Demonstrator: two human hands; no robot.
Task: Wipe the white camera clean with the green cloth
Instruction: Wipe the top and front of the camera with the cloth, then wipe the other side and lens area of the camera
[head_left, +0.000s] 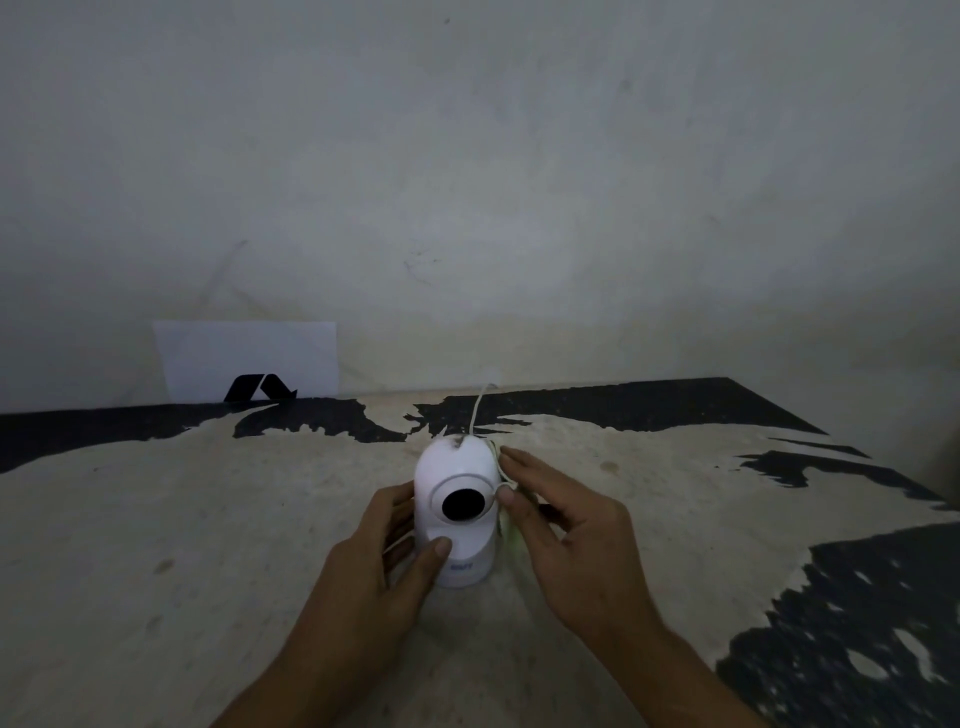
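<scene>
The white camera (457, 514) stands upright between both hands, left hand (387, 561) grasping its base, right hand (566, 540) cupping its side.

Worn black-and-beige tabletop (208, 519) under upright white camera (457, 514), white card (249, 358) at back.

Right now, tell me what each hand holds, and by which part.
The left hand grips the white camera by its lower body. The right hand touches its right side, pinching the white cord.

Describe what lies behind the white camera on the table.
Behind the white camera a thin white cable runs back toward the wall across the worn table. Where it joins the camera is hidden. No green cloth shows.
</scene>
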